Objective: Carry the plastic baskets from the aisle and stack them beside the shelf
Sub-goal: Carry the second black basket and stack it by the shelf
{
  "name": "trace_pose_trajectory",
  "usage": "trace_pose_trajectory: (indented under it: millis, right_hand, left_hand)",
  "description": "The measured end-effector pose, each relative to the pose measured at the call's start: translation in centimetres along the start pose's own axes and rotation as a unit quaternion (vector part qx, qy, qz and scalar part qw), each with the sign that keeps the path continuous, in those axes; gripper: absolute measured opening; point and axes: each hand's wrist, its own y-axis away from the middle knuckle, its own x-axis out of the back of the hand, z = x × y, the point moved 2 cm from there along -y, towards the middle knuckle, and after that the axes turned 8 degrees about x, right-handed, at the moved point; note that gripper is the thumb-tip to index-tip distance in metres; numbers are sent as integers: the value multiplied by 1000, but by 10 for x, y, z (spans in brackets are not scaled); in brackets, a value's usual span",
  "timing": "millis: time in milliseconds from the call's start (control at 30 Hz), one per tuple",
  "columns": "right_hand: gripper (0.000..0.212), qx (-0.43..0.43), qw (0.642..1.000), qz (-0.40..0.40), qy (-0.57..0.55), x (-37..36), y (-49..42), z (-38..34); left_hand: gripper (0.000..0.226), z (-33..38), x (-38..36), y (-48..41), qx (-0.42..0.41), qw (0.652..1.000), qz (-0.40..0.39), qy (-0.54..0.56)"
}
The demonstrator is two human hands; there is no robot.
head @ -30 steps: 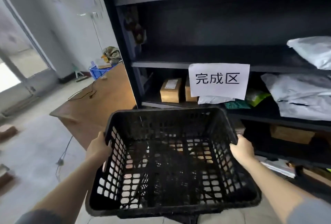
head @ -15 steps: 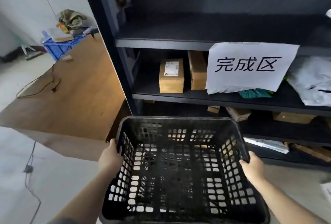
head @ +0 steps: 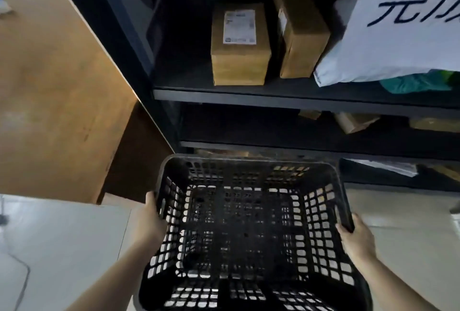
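Basket [head: 249, 211] sits between both grips, left hand [head: 149, 223] and right hand [head: 357, 238] each curled round a side rim.

Setting: parcel storeroom or sorting area. Evidence:
- Dark metal shelf [head: 273, 94] with several tiers.
- Brown carton [head: 240, 47] with a printed shipping label, and a second carton [head: 302, 32] just beside it.
- More parcels [head: 353, 121] on the tier below.
- White paper sign [head: 398, 24] with large hand-written characters at the shelf front.
- Black slotted basket [head: 244, 223] before the shelf.
- Wooden desk [head: 49, 99] beside the shelf, on a pale floor [head: 62, 248].
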Motion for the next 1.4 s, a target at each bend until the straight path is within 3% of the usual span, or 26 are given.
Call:
trace_pose_trajectory:
  millis: [167, 467, 900, 1167, 1400]
  right_hand:
    - [26, -18, 1000, -7, -6, -62, -27, 40]
    - [14, -17, 999, -27, 11, -124, -56, 81]
    - [14, -65, 997, -48, -3, -143, -51, 128]
    - [17, -63, 995, -76, 30, -136, -51, 109]
    - [36, -32, 995, -89, 16, -115, -42, 65]
  left_hand:
    - [39, -16, -60, -38, 13, 999, -15, -28]
    - [43, -40, -121, -67, 20, 998, -28, -53]
    - [42, -51, -138, -68, 10, 997, -33, -64]
    - [34, -52, -143, -72, 22, 997, -33, -72]
    - [73, -33, -125, -68, 10, 992, -51, -116]
